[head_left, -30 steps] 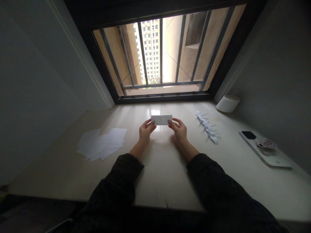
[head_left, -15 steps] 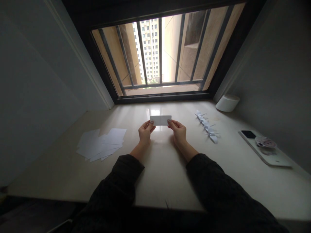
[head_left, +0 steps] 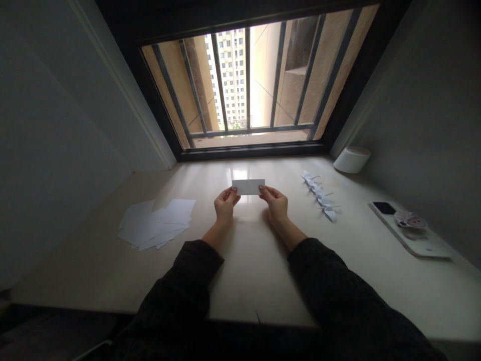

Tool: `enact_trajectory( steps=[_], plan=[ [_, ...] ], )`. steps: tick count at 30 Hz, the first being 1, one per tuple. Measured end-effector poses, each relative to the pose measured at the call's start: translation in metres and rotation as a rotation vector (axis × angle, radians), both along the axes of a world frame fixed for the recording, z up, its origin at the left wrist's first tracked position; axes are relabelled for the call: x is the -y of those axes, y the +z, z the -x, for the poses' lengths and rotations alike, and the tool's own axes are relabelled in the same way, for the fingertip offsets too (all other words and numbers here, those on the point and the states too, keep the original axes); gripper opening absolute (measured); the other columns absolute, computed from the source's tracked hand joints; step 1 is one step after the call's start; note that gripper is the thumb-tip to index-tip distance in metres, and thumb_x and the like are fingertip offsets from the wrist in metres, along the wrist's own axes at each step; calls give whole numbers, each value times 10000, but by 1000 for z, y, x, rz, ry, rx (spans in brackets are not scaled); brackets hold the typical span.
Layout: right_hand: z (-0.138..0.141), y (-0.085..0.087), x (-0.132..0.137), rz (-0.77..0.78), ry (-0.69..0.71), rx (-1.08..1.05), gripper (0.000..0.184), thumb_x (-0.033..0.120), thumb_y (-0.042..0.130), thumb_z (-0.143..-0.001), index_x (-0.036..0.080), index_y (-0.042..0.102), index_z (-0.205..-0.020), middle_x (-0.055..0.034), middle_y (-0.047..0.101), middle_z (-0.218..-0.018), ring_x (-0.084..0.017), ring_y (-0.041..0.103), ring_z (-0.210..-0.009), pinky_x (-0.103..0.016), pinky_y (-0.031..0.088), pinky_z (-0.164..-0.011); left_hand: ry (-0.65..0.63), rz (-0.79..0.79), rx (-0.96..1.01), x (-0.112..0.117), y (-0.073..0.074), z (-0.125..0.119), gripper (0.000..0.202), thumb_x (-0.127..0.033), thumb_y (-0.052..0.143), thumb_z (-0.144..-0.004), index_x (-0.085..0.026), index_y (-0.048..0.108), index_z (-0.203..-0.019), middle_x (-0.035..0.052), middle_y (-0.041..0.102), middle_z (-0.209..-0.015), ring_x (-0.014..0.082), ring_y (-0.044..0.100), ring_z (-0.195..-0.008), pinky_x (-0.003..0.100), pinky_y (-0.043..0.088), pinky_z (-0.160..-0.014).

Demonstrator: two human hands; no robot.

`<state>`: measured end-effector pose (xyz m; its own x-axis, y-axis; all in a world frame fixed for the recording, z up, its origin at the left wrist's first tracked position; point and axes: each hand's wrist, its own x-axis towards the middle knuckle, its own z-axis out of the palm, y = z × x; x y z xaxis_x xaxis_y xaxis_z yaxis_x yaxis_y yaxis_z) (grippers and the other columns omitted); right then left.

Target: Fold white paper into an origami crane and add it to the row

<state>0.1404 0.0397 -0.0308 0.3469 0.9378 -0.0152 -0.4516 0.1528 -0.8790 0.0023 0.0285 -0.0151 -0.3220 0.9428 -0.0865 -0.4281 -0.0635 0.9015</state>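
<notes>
A small folded sheet of white paper (head_left: 248,187) is held up level above the sill, its long side running left to right. My left hand (head_left: 225,203) pinches its left end between thumb and fingers. On the right end, my right hand (head_left: 276,200) has the same kind of pinch, thumb facing me. Off to the left lies a loose pile of white paper sheets (head_left: 158,223). Several folded paper cranes (head_left: 319,194) stand in a slanting row to the right of my right hand.
The pale, glossy sill (head_left: 248,281) runs up to a barred window (head_left: 248,145). A white cylinder (head_left: 351,160) stands in the back right corner. Nearer, a phone (head_left: 409,235) with a round grip on its back lies beside the right wall.
The folded paper has tilted slightly, and the vertical crease line seen at its middle before no longer shows clearly. Both hands stay in nearly the same place, still pinching its ends.
</notes>
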Motion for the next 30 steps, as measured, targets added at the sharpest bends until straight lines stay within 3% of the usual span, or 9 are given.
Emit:
enact_trajectory(
  steps=[16, 24, 30],
  plan=[
    [-1, 1, -1, -1, -96, 66, 348, 392, 821, -530, 145, 709, -748, -45, 712, -683, -167, 645, -628, -315, 539, -637, 22, 21, -98, -3, -2, -1, 322, -330, 789, -629, -97, 668, -816, 76, 694, -794, 150, 661, -710, 343, 554, -779],
    [-4, 2, -2, -31, -137, 94, 363, 419, 809, -533, 150, 683, -742, -45, 704, -692, -182, 651, -666, -337, 547, -663, -120, -134, -485, -7, -13, 9, 320, -394, 738, -679, -150, 672, -876, 82, 724, -797, 212, 698, -735, 322, 546, -710],
    [-5, 2, -2, -18, -122, 70, 351, 406, 809, -535, 152, 679, -739, -40, 692, -703, -163, 629, -662, -320, 530, -675, -143, -107, -504, -9, -11, 10, 254, -385, 711, -697, -145, 683, -776, 85, 723, -760, 216, 699, -703, 304, 542, -643]
  ],
)
